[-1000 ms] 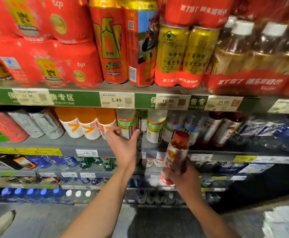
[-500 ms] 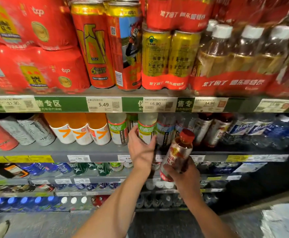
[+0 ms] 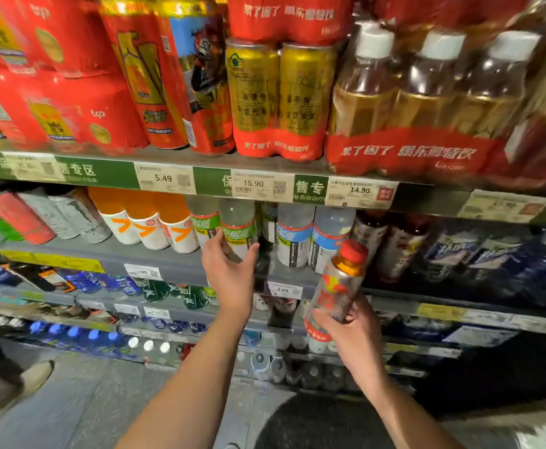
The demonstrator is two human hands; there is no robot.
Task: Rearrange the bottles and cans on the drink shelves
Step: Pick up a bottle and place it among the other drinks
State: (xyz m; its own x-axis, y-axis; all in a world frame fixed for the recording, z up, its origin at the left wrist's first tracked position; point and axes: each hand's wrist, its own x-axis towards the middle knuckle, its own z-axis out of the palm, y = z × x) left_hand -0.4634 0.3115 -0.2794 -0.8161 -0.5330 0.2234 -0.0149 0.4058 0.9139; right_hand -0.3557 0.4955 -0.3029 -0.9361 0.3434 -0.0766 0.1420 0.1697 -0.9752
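Left hand (image 3: 229,270) grips green-label bottle (image 3: 238,230) at shelf edge (image 3: 168,264), right hand (image 3: 352,332) clamps red-cap bottle (image 3: 338,286) w/ open aisle below.

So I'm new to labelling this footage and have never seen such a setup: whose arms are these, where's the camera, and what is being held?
There is no machine here. A person wears a camera on the head, looking down at their own bare arms before shop drink shelves. The left hand grips a green-labelled bottle standing on the middle shelf. The right hand holds a red-capped bottle in the air, off the shelf. Above sit gold cans in red wrap, with price tags below them.
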